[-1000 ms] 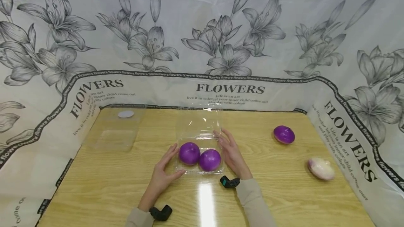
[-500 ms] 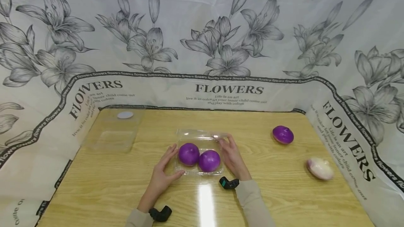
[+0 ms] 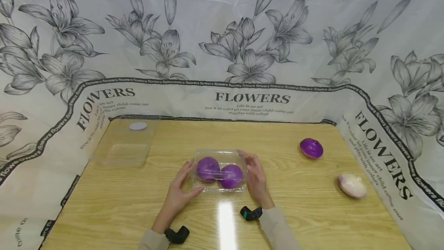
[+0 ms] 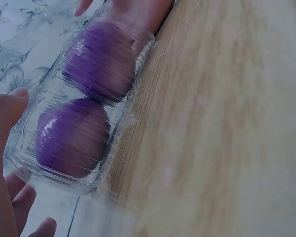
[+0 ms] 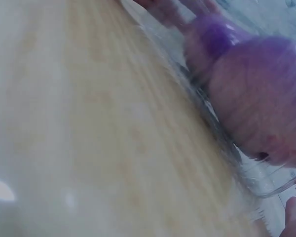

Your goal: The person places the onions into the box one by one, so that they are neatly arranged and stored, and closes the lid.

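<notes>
A clear plastic clamshell box (image 3: 222, 189) stands at the middle of the table with two purple onions in it, a left onion (image 3: 208, 168) and a right onion (image 3: 231, 176). Its lid (image 3: 218, 153) is folded over the onions, and I cannot tell whether it is fully down. Against the box's left end rests my left hand (image 3: 178, 192), thumb and fingers spread around the corner. My right hand (image 3: 257, 176) is at the right end, fingers on the lid's edge near the back corner. The left wrist view shows the box's ribbed plastic (image 4: 89, 106) over both onions.
Another purple onion (image 3: 311, 148) lies at the back right, with a pale, purple-tinged onion (image 3: 352, 185) nearer the right edge. A second clear box (image 3: 128, 151) stands open at the back left. Flower-printed cloth (image 3: 253, 109) walls the table's back and sides.
The lid has swung from standing up behind the box forward over the onions, with my right hand at its edge. My left hand has stayed at the box's left end.
</notes>
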The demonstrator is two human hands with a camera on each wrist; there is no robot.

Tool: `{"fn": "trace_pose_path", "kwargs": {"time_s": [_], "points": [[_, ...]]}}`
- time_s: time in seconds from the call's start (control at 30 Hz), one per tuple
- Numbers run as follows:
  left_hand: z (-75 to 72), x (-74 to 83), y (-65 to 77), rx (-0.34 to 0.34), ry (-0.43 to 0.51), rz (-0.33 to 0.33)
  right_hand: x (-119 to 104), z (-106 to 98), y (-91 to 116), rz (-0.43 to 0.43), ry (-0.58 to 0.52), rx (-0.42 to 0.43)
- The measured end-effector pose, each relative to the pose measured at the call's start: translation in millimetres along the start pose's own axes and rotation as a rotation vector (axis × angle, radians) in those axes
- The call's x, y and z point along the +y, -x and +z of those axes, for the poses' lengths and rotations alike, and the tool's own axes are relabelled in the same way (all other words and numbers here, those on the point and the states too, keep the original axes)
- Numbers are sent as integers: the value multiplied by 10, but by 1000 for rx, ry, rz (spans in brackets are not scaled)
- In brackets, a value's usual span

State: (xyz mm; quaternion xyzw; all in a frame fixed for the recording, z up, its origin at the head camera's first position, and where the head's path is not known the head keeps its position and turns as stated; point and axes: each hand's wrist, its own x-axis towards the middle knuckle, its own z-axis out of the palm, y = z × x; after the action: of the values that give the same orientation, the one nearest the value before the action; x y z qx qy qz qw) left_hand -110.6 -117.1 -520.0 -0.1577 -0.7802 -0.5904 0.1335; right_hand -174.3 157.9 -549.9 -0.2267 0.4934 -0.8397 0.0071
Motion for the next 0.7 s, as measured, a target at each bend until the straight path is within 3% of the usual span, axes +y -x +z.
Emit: {"fn": "trace_pose_path", "kwargs": {"time_s": [0.23, 0.4, 0.53, 0.7], "points": [[8, -15, -4, -6, -11, 14, -62, 69, 241, -25, 43, -109], [13, -71, 3, -9, 36, 42, -61, 88, 327, -38, 63, -98], [20, -126, 6, 27, 99, 56, -52, 87, 353, -48, 55, -83], [15, -77, -5, 84, 82, 86, -71, 113, 364, -36, 40, -56]]}}
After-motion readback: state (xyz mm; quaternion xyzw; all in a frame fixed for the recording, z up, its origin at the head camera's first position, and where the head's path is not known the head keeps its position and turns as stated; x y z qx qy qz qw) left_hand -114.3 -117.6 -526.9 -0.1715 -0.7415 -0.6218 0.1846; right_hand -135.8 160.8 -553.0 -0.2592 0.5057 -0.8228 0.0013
